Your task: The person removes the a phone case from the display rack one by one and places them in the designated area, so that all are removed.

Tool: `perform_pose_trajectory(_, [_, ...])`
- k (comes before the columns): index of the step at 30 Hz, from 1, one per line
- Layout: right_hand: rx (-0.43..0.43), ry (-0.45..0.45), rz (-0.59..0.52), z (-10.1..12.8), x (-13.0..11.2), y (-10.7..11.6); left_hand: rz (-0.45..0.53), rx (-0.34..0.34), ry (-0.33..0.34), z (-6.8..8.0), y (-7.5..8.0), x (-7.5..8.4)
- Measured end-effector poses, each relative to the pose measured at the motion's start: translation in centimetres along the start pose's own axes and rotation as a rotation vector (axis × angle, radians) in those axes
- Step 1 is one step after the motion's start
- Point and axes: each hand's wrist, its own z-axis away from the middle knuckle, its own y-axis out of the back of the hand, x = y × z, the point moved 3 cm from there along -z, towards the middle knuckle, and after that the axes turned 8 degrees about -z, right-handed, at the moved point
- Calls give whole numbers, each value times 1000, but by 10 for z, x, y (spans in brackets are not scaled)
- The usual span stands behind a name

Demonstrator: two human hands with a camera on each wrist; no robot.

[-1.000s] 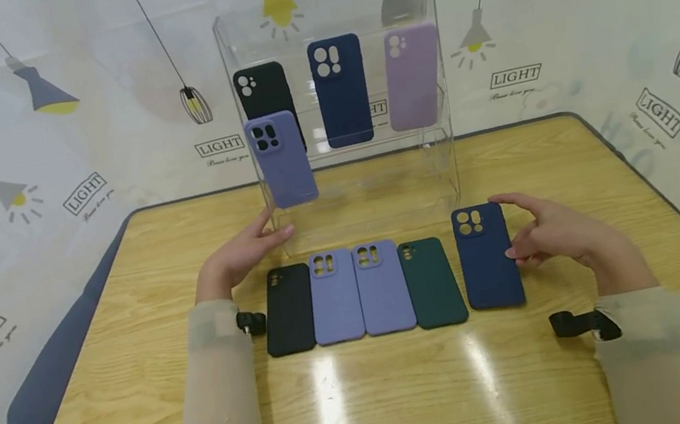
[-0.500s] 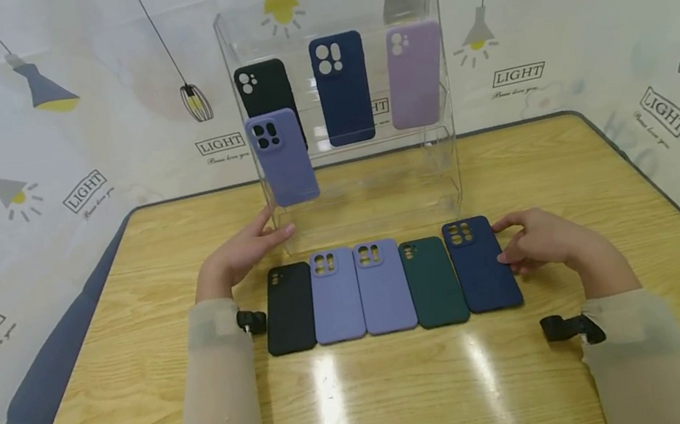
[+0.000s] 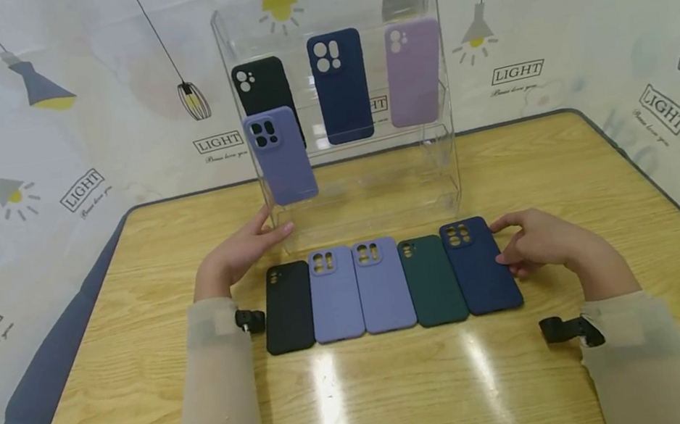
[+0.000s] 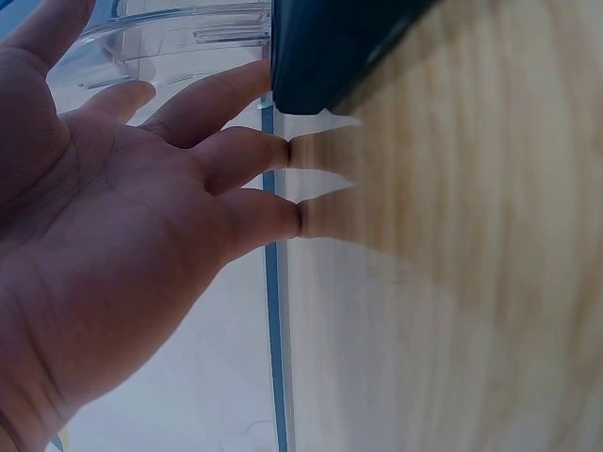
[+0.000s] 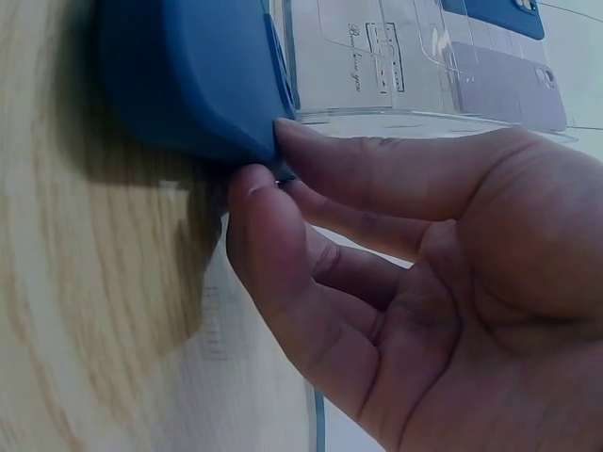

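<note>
Five... several phone cases lie side by side in a row: a black phone case (image 3: 288,307), two periwinkle phone cases (image 3: 336,297) (image 3: 385,286), a dark green phone case (image 3: 434,282) and a navy phone case (image 3: 483,267) at the right end, slightly slanted. My right hand (image 3: 542,240) has its thumb and forefinger at the navy case's right edge; the right wrist view shows their tips (image 5: 259,184) at its side. My left hand (image 3: 247,251) rests with fingers extended at the lower left side of the clear display stand (image 3: 371,196).
On the stand's upper tier are a black case (image 3: 261,84), a navy case (image 3: 342,94) and a lilac case (image 3: 415,76). A periwinkle case (image 3: 283,162) stands one tier lower, overlapping the black one. The wooden table (image 3: 408,400) meets a lamp-patterned backdrop (image 3: 124,46).
The right hand has brought the navy case left and down against the dark green case, its top now leaning left. My left hand has stayed at the stand.
</note>
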Motion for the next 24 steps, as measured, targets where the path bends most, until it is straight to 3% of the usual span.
perform_pose_trajectory(24, [45,7,58,4,-8,5,-5,-9,15,3,0,1])
